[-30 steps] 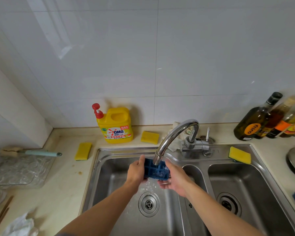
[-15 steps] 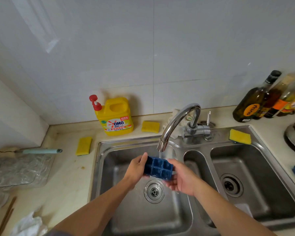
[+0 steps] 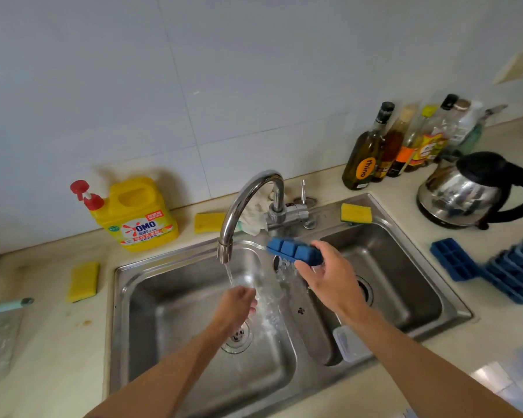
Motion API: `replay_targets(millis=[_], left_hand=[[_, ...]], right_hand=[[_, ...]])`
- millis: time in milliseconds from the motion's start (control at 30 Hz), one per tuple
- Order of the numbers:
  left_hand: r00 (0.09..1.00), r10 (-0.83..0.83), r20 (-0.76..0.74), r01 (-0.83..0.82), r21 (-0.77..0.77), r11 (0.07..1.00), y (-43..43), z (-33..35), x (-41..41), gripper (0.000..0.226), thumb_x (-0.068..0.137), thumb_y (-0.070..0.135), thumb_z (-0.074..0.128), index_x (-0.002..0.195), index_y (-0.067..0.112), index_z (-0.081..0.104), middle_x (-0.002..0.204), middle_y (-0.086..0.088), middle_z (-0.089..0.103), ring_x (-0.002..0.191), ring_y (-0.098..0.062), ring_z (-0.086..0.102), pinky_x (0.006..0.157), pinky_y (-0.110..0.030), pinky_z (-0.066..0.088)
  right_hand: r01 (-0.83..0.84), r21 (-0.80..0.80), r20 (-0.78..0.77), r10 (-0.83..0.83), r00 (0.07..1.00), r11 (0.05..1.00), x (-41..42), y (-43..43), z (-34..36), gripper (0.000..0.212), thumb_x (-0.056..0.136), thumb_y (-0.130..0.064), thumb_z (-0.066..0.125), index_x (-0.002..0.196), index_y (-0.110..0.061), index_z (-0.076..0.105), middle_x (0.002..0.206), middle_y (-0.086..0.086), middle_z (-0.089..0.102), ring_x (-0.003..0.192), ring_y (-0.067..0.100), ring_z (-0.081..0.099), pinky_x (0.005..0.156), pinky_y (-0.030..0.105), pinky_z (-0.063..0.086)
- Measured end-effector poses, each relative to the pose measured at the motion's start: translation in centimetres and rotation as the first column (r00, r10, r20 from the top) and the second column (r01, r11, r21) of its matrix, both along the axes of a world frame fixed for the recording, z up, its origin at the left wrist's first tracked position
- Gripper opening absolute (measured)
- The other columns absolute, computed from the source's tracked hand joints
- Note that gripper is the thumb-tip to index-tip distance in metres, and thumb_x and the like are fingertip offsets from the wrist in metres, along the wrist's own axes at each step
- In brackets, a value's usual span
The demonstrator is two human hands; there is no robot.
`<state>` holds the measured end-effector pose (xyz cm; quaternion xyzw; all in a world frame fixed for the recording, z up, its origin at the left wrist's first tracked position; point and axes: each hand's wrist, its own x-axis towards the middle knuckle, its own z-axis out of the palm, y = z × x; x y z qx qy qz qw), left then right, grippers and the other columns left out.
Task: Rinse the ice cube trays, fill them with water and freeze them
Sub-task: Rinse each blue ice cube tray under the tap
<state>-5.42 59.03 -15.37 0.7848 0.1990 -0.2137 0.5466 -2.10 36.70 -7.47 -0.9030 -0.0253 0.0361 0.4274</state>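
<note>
My right hand grips a blue ice cube tray turned upside down over the divider of the steel double sink, and water pours out of it. The chrome tap runs into the left basin. My left hand hangs under the stream, fingers loosely curled, holding nothing. More blue ice cube trays lie on the counter to the right of the sink.
A yellow detergent jug stands at the back left, with yellow sponges on the counter and sink rim. Oil and sauce bottles and a steel kettle stand at the back right. A clear container sits in the right basin.
My left hand let go of the tray and dropped under the stream. My right hand carried the tray to the right and flipped it over, spilling water. The camera turned right.
</note>
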Motion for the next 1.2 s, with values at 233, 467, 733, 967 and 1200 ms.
replay_targets(millis=[233,467,733,967,1200], left_hand=[[0.994,-0.084,0.071,0.081,0.046,0.996,-7.5,1.5,1.3,0.028,0.105,0.017,0.049,0.091,0.001,0.067,0.090,-0.017,0.072,0.076,-0.021,0.065,0.072,-0.030,0.052],[0.990,-0.108,0.095,0.095,0.132,0.987,-14.9,2.9,1.8,0.029,0.103,0.018,0.052,0.077,0.013,0.063,0.080,-0.013,0.069,0.073,-0.026,0.066,0.065,-0.028,0.046],[0.993,-0.070,0.091,0.047,0.229,0.972,-20.3,2.5,1.4,0.024,0.101,0.020,0.056,0.084,0.011,0.070,0.087,-0.017,0.075,0.075,-0.028,0.071,0.066,-0.030,0.053],[0.977,-0.169,0.127,0.119,0.329,0.937,-23.7,3.6,2.6,0.020,0.102,0.025,0.054,0.089,0.019,0.068,0.083,-0.004,0.074,0.080,-0.021,0.073,0.070,-0.034,0.058],[0.971,-0.194,0.136,0.154,0.261,0.953,-25.5,2.8,6.6,0.014,0.103,0.024,0.056,0.109,0.017,0.066,0.091,-0.004,0.074,0.085,-0.019,0.073,0.073,-0.036,0.057]], right_hand=[[0.058,-0.018,0.455,-0.043,0.889,0.998,2.3,-9.7,6.0,0.056,0.090,-0.048,0.067,0.138,-0.026,0.049,0.125,-0.005,0.059,0.090,0.005,0.064,0.069,0.020,0.058],[0.133,-0.215,0.440,-0.026,0.898,0.967,1.8,-20.2,0.7,0.058,0.092,-0.055,0.060,0.140,-0.023,0.048,0.127,-0.002,0.058,0.103,0.010,0.062,0.077,0.025,0.058],[0.135,-0.284,0.326,-0.036,0.945,0.949,-1.4,-27.0,-4.6,0.055,0.090,-0.051,0.063,0.132,-0.015,0.058,0.114,0.002,0.064,0.097,0.015,0.062,0.074,0.024,0.051],[0.005,-0.368,0.218,0.081,0.973,0.930,0.2,-27.4,-2.7,0.056,0.093,-0.052,0.060,0.134,-0.016,0.055,0.121,0.003,0.064,0.114,0.018,0.055,0.099,0.034,0.048],[0.090,-0.242,0.175,-0.047,0.983,0.966,2.0,-28.2,-3.4,0.048,0.090,-0.046,0.067,0.127,-0.016,0.060,0.114,-0.002,0.062,0.110,0.014,0.052,0.100,0.036,0.048]])
